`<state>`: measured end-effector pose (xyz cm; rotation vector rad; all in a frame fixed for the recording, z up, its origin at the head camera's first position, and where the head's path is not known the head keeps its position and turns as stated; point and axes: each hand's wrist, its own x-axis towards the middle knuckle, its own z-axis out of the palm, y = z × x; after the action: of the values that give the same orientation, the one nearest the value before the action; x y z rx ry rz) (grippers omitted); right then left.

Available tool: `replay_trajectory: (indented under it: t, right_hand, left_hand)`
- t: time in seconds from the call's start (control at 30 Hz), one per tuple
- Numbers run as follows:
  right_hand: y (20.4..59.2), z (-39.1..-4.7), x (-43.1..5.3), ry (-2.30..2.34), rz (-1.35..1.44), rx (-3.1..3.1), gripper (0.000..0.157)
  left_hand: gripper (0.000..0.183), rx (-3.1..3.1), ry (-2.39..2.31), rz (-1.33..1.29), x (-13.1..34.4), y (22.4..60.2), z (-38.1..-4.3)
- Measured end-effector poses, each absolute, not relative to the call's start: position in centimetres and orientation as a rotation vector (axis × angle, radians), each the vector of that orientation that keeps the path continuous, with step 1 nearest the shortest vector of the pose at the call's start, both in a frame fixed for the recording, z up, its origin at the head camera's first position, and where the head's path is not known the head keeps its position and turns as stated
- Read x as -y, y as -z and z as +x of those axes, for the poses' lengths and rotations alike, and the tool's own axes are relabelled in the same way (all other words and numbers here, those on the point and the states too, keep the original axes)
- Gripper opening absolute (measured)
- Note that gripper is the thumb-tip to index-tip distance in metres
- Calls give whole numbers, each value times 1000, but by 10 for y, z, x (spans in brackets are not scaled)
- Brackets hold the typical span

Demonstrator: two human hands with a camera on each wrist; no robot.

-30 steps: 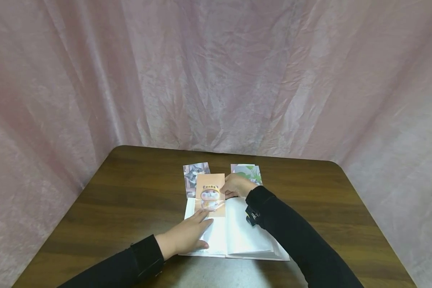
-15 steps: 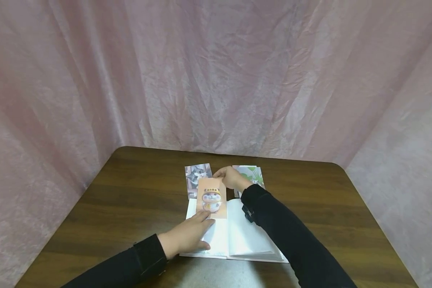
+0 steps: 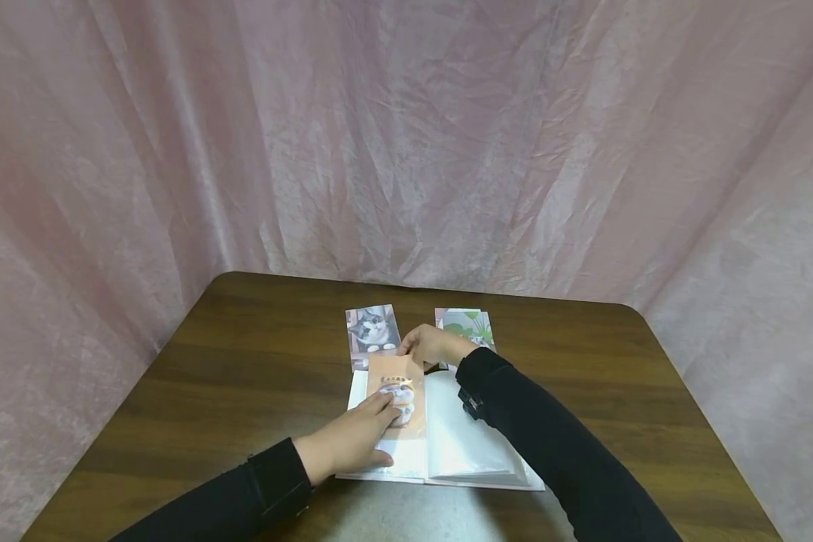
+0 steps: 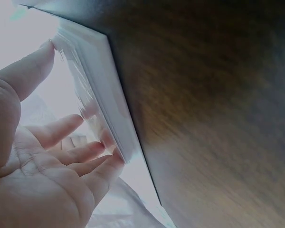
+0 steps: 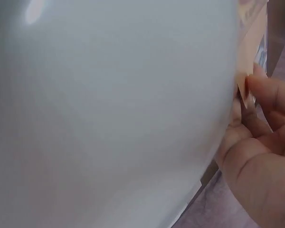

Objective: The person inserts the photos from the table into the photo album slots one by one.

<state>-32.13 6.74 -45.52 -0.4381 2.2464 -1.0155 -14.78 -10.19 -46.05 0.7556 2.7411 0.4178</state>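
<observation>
An open photo album (image 3: 470, 433) with clear-pocket pages lies near the table's front edge. On its left page is an orange card (image 3: 386, 367) with a cartoon animal, its lower part inside the sleeve and its top edge sticking out past the page. My right hand (image 3: 432, 345) pinches that card's top edge; in the right wrist view thumb and fingers meet on the orange card (image 5: 249, 52). My left hand (image 3: 348, 444) rests on the left page with straight fingers, fingertips over the card's picture. The left wrist view shows the left hand (image 4: 47, 161) flat along the album's edge (image 4: 102, 90).
Behind the album on the left lies a grey cat picture card (image 3: 371, 330). Further right, several cards with green leaves (image 3: 470, 324) lie partly behind my right hand. The brown wooden table (image 3: 257, 361) ends at a pink curtain (image 3: 406, 150).
The orange card has slid down toward me, deeper into the left page's sleeve. My right hand has moved left to its top edge. The left hand has stayed on the page.
</observation>
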Motion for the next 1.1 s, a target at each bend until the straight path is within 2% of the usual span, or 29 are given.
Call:
replay_trajectory:
  t: [0.23, 0.47, 0.83, 1.1]
  right_hand:
    - [453, -320, -65, 841, -565, -2368, 21]
    - [452, -319, -61, 665, -734, -2514, 19]
    - [451, -319, -59, 690, -810, -2501, 21]
    - [451, -317, -56, 610, -845, -2468, 19]
  left_hand:
    - [79, -2739, -424, 786, 104, 460, -148]
    - [75, -2745, -384, 805, 105, 461, -148]
    - [75, -2739, -396, 811, 105, 458, -147]
    - [68, -2742, -398, 827, 107, 462, -149]
